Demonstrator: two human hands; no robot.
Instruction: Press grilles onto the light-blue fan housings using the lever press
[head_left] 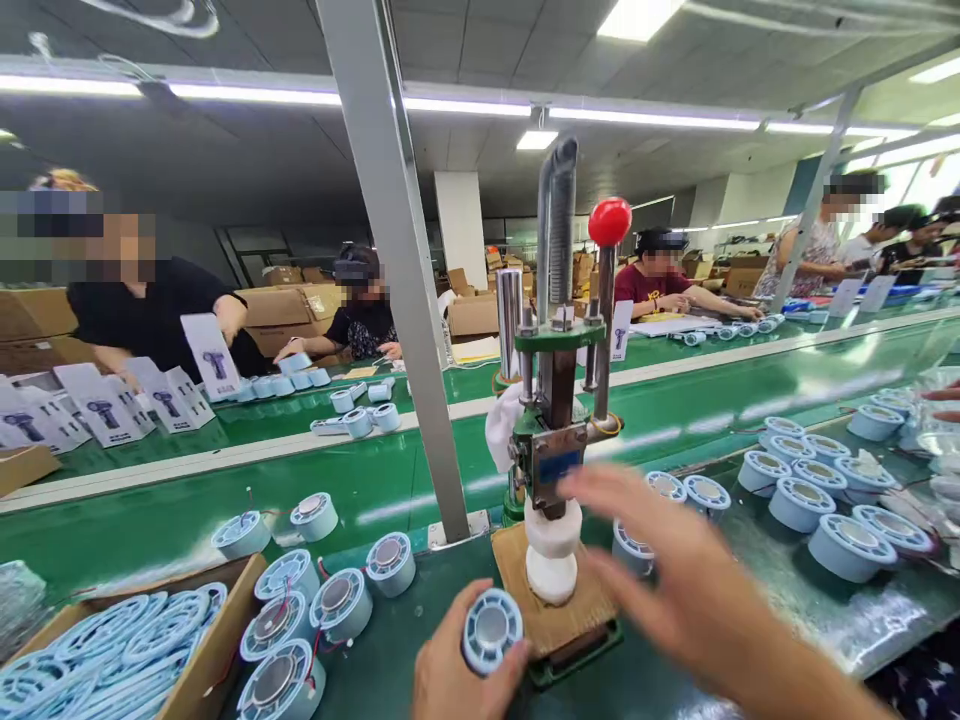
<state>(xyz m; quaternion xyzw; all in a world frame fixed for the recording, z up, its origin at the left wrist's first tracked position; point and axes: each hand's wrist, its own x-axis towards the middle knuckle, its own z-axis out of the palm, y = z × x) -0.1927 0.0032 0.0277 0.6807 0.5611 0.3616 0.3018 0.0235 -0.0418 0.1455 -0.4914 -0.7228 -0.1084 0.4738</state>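
Note:
My left hand [444, 672] is closed round a light-blue round housing [493, 632] with a grey metal disc in its slotted face, held low in front of the hand press. My right hand [675, 575], slightly blurred, reaches up with its fingers spread and nothing visible in it, beside the press's ram. The green hand press [559, 455] has a red-knobbed lever [610, 222] standing upright. Its white upper pad [553, 528] sits just above a rounded white lower block [552, 575] on a cardboard-covered base [514, 590].
Several similar blue housings [341, 605] with thin wires stand at left, and more [802, 503] at right. A cardboard box [244, 590] holds blue rings. Behind the press runs a green conveyor belt [720, 405], crossed by a metal post [405, 260]. Several people work beyond.

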